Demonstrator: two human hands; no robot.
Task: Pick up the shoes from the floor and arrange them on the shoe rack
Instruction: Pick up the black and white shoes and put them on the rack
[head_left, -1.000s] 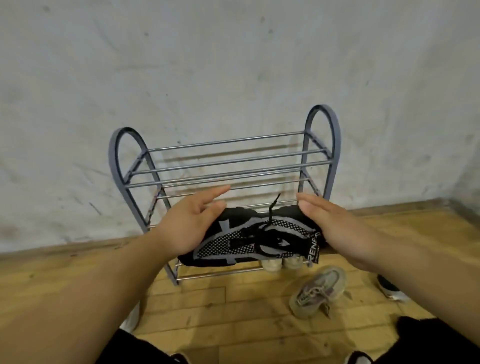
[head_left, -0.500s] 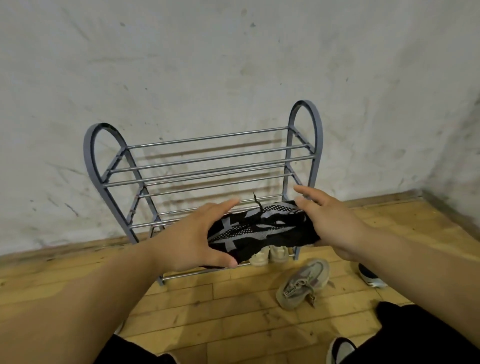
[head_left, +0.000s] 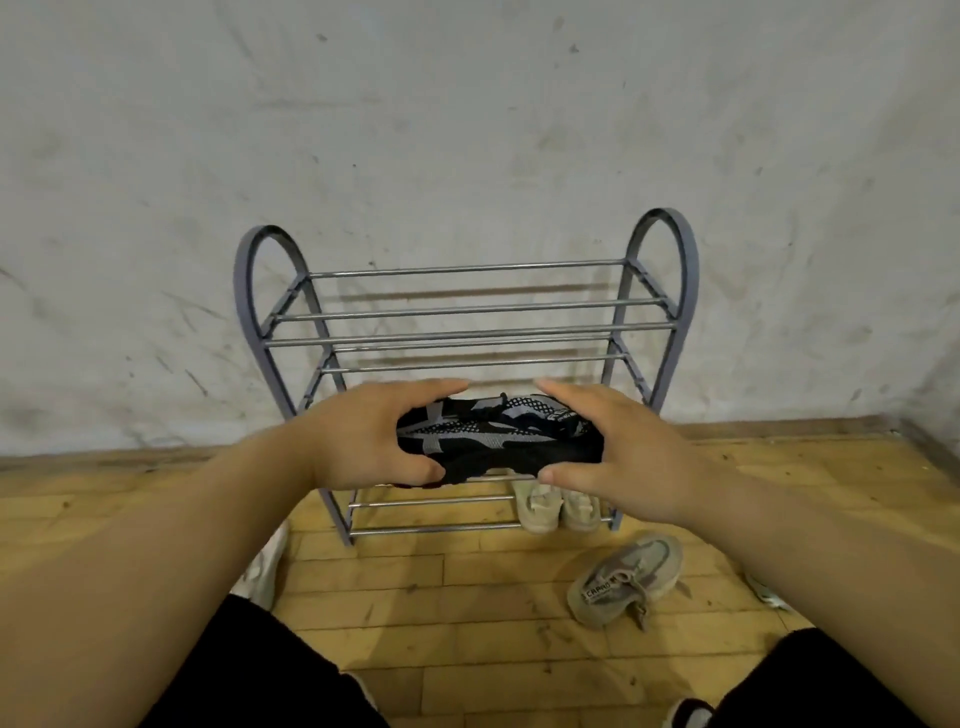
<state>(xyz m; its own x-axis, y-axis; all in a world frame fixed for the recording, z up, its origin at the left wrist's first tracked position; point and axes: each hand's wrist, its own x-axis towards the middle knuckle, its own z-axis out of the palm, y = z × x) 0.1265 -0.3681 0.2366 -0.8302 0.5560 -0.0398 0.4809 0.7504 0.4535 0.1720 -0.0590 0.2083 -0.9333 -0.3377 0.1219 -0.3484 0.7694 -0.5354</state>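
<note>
A black sneaker with grey and white patterning (head_left: 493, 439) is held sideways in front of the grey metal shoe rack (head_left: 467, 332), level with its middle shelf. My left hand (head_left: 363, 436) grips the sneaker's left end and my right hand (head_left: 618, 452) grips its right end. A pair of beige shoes (head_left: 558, 509) stands on the rack's bottom shelf at the right. A grey sneaker (head_left: 623, 579) lies on the wooden floor right of the rack.
The rack stands against a scuffed white wall. A white shoe (head_left: 267, 566) shows partly behind my left forearm. Part of another shoe (head_left: 766, 592) peeks out by my right arm. My knees in black trousers (head_left: 291, 670) fill the bottom corners.
Both hands have carried the black sneaker forward toward the rack's middle shelf. My head has turned, shifting the rack rightward in view.
</note>
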